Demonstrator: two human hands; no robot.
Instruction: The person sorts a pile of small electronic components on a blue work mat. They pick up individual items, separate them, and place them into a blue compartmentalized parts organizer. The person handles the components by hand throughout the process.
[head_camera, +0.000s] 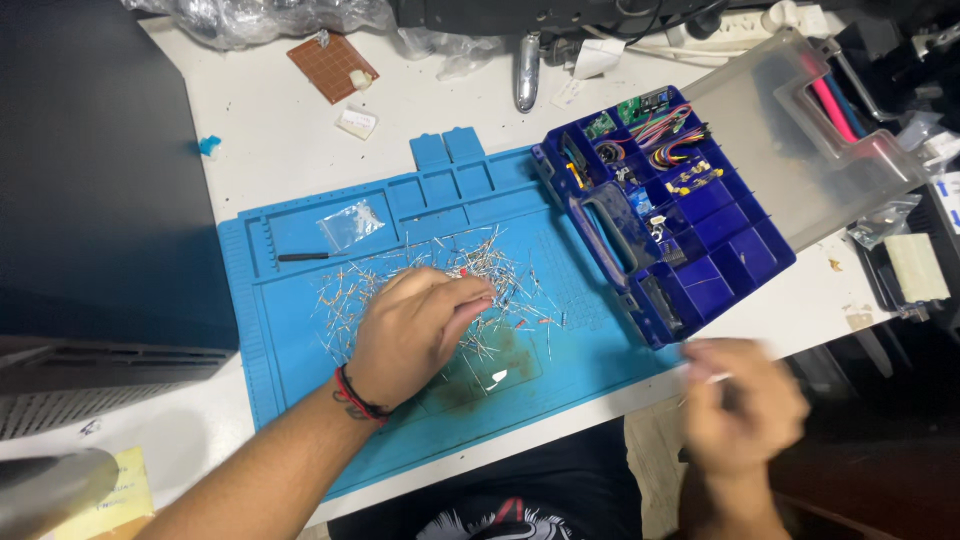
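Observation:
My left hand (415, 330) rests palm down on a blue silicone work mat (290, 340), its fingers curled over a scattered pile of small wire-legged resistors (500, 265). A red and black cord is tied round that wrist. My right hand (745, 405) is blurred off the table's front edge, fingers pinched on something thin and pale, probably a resistor. A blue compartment organiser box (740, 250) with its clear lid (800, 130) swung open stands at the mat's right end, holding wires and small parts.
A black computer case (100, 200) fills the left. On the white table (280, 150) lie a brown perforated board (332, 65), a small clear bag (352, 222), a black-handled tool (303, 257), a yellow note (115, 495) and a white breadboard (917, 266).

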